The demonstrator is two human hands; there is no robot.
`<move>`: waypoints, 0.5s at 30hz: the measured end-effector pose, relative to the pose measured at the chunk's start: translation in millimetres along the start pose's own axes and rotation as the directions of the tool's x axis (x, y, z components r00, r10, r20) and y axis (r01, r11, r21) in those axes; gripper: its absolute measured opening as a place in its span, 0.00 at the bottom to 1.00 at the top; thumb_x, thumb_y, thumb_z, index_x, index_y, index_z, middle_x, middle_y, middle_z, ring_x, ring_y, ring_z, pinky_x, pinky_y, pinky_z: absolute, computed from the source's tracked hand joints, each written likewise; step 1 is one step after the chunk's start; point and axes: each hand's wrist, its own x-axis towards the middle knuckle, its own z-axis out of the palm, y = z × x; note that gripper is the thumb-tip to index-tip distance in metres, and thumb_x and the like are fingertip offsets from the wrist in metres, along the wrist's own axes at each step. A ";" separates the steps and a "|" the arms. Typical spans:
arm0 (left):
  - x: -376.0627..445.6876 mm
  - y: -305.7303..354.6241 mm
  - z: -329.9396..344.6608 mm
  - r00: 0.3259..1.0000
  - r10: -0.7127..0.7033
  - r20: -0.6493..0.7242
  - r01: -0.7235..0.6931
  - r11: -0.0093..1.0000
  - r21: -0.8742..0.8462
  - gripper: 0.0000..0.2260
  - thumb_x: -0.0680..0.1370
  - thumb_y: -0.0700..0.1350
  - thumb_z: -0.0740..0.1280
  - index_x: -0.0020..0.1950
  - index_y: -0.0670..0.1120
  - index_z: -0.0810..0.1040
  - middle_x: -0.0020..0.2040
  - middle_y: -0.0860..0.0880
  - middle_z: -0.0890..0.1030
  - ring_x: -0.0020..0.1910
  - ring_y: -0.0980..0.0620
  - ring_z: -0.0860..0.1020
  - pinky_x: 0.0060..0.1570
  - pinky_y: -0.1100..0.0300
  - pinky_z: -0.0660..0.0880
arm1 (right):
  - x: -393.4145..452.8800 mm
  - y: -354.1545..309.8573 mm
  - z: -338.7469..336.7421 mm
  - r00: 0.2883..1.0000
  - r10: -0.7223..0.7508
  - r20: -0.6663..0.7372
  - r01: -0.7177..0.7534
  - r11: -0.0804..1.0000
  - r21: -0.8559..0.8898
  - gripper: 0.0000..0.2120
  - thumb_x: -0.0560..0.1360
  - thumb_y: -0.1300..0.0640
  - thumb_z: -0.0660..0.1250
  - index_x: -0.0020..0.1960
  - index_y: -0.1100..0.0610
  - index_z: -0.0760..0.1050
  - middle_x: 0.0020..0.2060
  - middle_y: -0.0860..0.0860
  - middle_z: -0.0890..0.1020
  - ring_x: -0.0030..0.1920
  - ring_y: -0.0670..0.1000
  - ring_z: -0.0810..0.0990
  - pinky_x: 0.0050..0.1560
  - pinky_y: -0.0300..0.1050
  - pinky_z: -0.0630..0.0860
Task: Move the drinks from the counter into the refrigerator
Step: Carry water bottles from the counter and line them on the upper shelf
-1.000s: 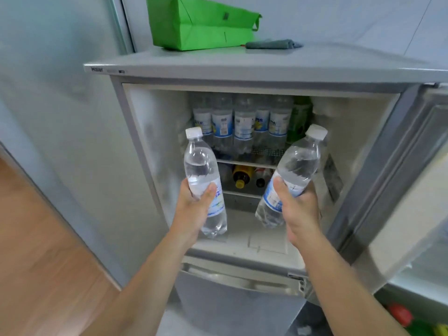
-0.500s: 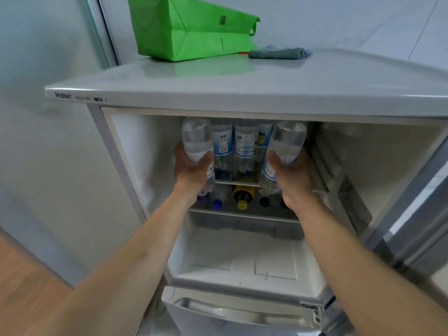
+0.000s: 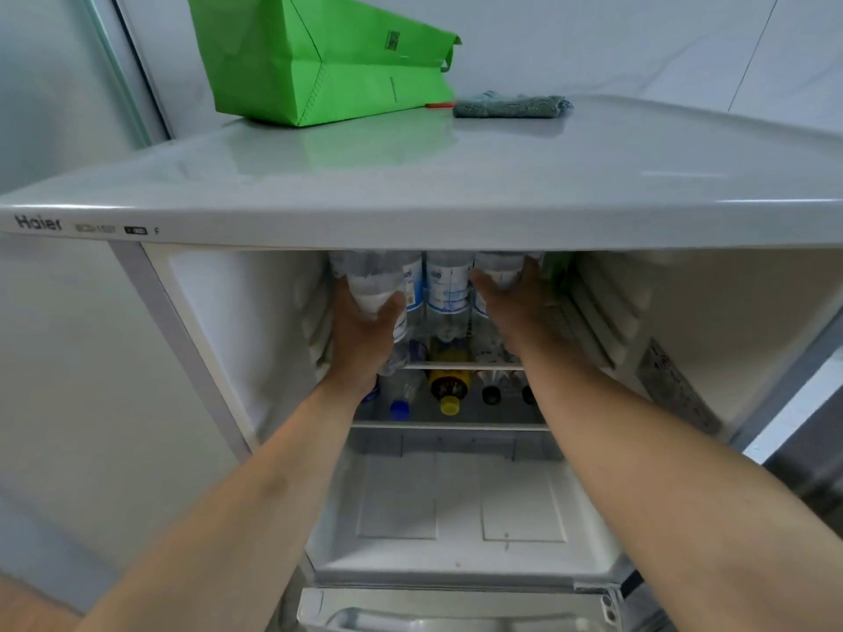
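Note:
The open refrigerator (image 3: 410,221) fills the view, and both my arms reach into its upper compartment. My left hand (image 3: 360,339) grips a clear water bottle (image 3: 369,285) at the left of the top shelf. My right hand (image 3: 515,312) holds a second water bottle (image 3: 499,269) at the right of that shelf. Between them stand more water bottles (image 3: 449,285) with blue labels. The tops of all the bottles are hidden behind the refrigerator's top edge.
On the lower shelf (image 3: 451,424) lie bottles with blue, yellow and black caps. The bottom compartment floor (image 3: 456,517) is bare white. A green bag (image 3: 319,57) and a grey cloth (image 3: 511,104) lie on top of the refrigerator. The door is open at the right.
Both hands have carried their bottles from in front of the refrigerator up and deep onto the top shelf. The camera has come closer and lower.

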 end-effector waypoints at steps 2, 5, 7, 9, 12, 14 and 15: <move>0.0 -3.3 0.0 1.000 0.002 -0.002 -0.002 1.000 0.021 0.21 0.76 0.42 0.73 0.66 0.46 0.70 0.61 0.46 0.79 0.59 0.49 0.80 0.60 0.45 0.78 | 0.8 1.2 4.5 0.999 -0.023 -0.044 0.025 0.998 0.049 0.33 0.71 0.54 0.76 0.71 0.58 0.65 0.65 0.57 0.76 0.63 0.55 0.77 0.64 0.54 0.77; 2.1 -7.7 -0.4 1.000 0.024 -0.001 -0.024 0.999 0.036 0.22 0.75 0.43 0.74 0.66 0.47 0.71 0.61 0.47 0.79 0.58 0.50 0.80 0.59 0.46 0.79 | -0.5 6.9 6.0 0.995 -0.054 -0.084 0.066 0.987 0.146 0.30 0.71 0.64 0.75 0.69 0.61 0.66 0.62 0.59 0.78 0.61 0.54 0.79 0.60 0.50 0.80; 5.9 -9.7 -0.4 0.999 0.044 0.002 -0.044 0.998 0.036 0.20 0.75 0.42 0.74 0.64 0.50 0.71 0.61 0.47 0.79 0.58 0.51 0.80 0.60 0.48 0.79 | 0.6 11.3 5.1 0.995 -0.064 -0.076 0.073 0.989 0.126 0.31 0.71 0.65 0.75 0.70 0.60 0.65 0.63 0.58 0.77 0.61 0.52 0.79 0.54 0.37 0.79; 8.8 -10.6 0.2 0.998 0.058 -0.002 -0.058 0.997 0.043 0.19 0.74 0.42 0.74 0.59 0.56 0.70 0.59 0.49 0.79 0.56 0.53 0.80 0.58 0.51 0.79 | -0.2 15.0 4.4 0.995 -0.066 -0.080 0.075 0.992 0.103 0.31 0.71 0.63 0.76 0.69 0.59 0.66 0.63 0.57 0.77 0.60 0.51 0.78 0.50 0.33 0.77; 13.1 -12.4 -0.3 0.997 0.074 -0.017 -0.072 0.995 0.069 0.20 0.74 0.44 0.74 0.60 0.55 0.71 0.57 0.51 0.79 0.53 0.59 0.80 0.54 0.56 0.80 | -6.8 23.9 3.2 0.993 -0.028 -0.113 0.036 0.997 0.068 0.30 0.69 0.62 0.77 0.67 0.58 0.68 0.62 0.56 0.78 0.59 0.52 0.79 0.55 0.44 0.79; 17.5 -12.7 -2.1 0.997 0.074 0.001 -0.074 0.994 0.087 0.22 0.73 0.43 0.75 0.64 0.49 0.72 0.59 0.49 0.79 0.55 0.55 0.80 0.56 0.55 0.80 | -15.4 32.0 1.6 0.991 -0.003 -0.135 0.006 1.000 0.023 0.27 0.69 0.61 0.76 0.64 0.58 0.69 0.60 0.55 0.78 0.57 0.51 0.80 0.55 0.45 0.79; 19.8 -12.8 -3.7 0.997 0.072 0.023 -0.074 0.992 0.098 0.23 0.72 0.43 0.76 0.65 0.47 0.72 0.60 0.48 0.79 0.57 0.54 0.80 0.57 0.53 0.80 | -20.1 35.3 0.1 0.989 -0.005 -0.146 0.006 1.000 0.012 0.24 0.70 0.61 0.75 0.62 0.56 0.70 0.57 0.53 0.79 0.54 0.48 0.80 0.52 0.40 0.79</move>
